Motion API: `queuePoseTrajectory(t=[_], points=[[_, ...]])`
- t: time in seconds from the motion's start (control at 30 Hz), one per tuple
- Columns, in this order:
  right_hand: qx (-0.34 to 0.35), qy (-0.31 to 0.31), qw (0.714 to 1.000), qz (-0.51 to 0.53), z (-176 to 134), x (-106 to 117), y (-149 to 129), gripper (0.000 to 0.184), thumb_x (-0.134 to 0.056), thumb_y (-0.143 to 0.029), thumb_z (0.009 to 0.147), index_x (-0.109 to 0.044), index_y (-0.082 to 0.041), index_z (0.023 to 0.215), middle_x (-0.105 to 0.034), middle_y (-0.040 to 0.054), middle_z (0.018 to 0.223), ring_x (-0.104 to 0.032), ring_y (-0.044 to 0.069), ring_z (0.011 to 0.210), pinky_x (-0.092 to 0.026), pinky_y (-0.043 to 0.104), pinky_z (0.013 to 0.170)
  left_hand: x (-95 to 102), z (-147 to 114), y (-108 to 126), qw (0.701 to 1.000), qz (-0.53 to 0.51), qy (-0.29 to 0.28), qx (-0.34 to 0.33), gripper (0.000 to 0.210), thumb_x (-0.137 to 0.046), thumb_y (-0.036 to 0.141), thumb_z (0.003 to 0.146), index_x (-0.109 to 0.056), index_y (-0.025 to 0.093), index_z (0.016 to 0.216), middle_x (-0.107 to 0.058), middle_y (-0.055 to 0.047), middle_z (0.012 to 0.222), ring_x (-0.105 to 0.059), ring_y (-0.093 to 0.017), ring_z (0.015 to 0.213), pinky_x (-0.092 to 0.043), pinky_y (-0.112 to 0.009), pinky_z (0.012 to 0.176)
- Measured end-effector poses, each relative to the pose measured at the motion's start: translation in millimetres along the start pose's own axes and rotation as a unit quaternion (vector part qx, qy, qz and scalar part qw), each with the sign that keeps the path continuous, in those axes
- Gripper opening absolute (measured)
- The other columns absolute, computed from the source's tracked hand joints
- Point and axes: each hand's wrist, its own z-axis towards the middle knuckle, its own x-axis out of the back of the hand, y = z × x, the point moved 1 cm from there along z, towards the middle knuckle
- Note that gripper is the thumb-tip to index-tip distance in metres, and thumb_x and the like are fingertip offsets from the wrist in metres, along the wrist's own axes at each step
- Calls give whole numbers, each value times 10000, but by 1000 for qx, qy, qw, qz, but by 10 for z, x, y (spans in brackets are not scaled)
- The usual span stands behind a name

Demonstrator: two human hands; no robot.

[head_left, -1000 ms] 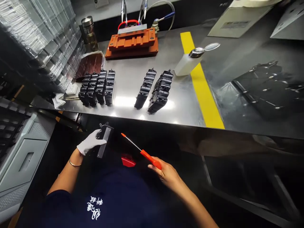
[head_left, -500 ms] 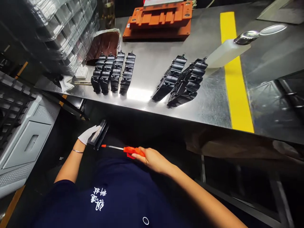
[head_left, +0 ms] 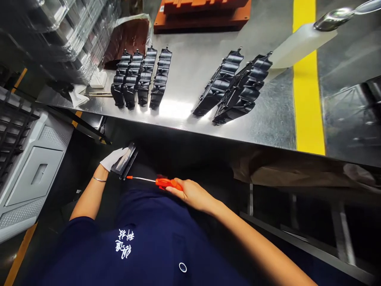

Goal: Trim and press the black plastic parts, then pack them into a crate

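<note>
My left hand (head_left: 111,159), in a white glove, is closed around a black plastic part (head_left: 127,162) in front of the bench edge. The part is long and tilted, with a pale strip along its side. Bare, my right hand (head_left: 187,192) grips an orange air blow gun (head_left: 166,182) by its handle. The gun's thin metal tube points left, and its orange tip is close to the lower end of the part. Whether tip and part touch, I cannot tell. Several similar black ribbed parts (head_left: 160,77) stand in a row on the bench, and two more (head_left: 244,91) lean further right.
The steel bench (head_left: 184,67) runs across the view. On it are an orange fixture (head_left: 202,22), a white pump bottle (head_left: 303,45), a yellow tape strip (head_left: 308,91) and stacked clear trays (head_left: 74,43). A grey crate (head_left: 35,171) stands at left.
The view has shifted, so the bench sits higher in the picture. My hands keep their holds; the blow gun's tip is slightly nearer the black part.
</note>
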Motion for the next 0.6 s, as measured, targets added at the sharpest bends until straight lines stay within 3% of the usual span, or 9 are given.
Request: queuePoseTrajectory(t=[0.1,0.2,0.27,0.33,0.4,0.47,0.53,0.6], points=[[-78,70,995,7,2,54,93,529,-343,-643,916,-635,-203,955,-668,54,708,-639,218,673,-409,273,600,18,-50,139,999,24,-31,-13,533,-734,493,715,-673,145,1114,-715,-96,1085,-643,-252,1003,-500,-359,902],[-84,101,990,42,-11,96,188,537,-354,-628,921,-642,-195,1055,-704,73,791,-658,231,735,-437,283,647,72,-92,248,989,123,33,-74,583,-768,413,684,-618,140,1177,-699,-102,1105,-629,-268,1032,-491,-372,919],[-54,95,991,74,-38,100,218,522,-364,-614,923,-646,-207,1088,-720,71,852,-664,231,774,-453,287,684,92,-99,270,956,254,82,-119,483,-756,315,687,-631,170,1131,-696,-97,1085,-620,-286,1061,-467,-401,960],[-30,87,991,97,-69,95,228,509,-369,-601,926,-652,-217,1104,-727,66,893,-667,231,803,-463,289,708,69,-95,252,904,381,86,-172,316,-671,208,741,-664,202,1057,-687,-100,1109,-583,-298,1155,-395,-441,1048],[-14,81,990,113,-88,93,235,506,-369,-595,928,-658,-225,1118,-731,61,914,-669,229,824,-470,288,720,7,-95,210,856,459,38,-238,258,-565,126,783,-690,221,989,-659,-98,1204,-474,-294,1307,-258,-482,1143],[-12,84,990,115,-89,96,254,507,-368,-597,929,-661,-235,1130,-734,54,908,-672,228,834,-473,285,724,-63,-108,166,829,485,-24,-277,294,-504,91,801,-698,237,966,-615,-78,1302,-348,-277,1409,-135,-516,1180],[-39,96,990,99,-78,103,289,510,-372,-609,925,-666,-242,1124,-734,50,876,-676,231,822,-471,284,712,-98,-130,145,837,467,-67,-277,315,-491,97,806,-694,253,991,-582,-58,1355,-305,-265,1434,-116,-528,1181],[-84,105,988,74,-69,106,329,519,-382,-624,915,-675,-235,1093,-729,54,840,-678,238,794,-460,283,686,-80,-147,157,872,404,-83,-265,317,-510,135,814,-676,255,1056,-578,-58,1360,-341,-250,1416,-179,-493,1177]])
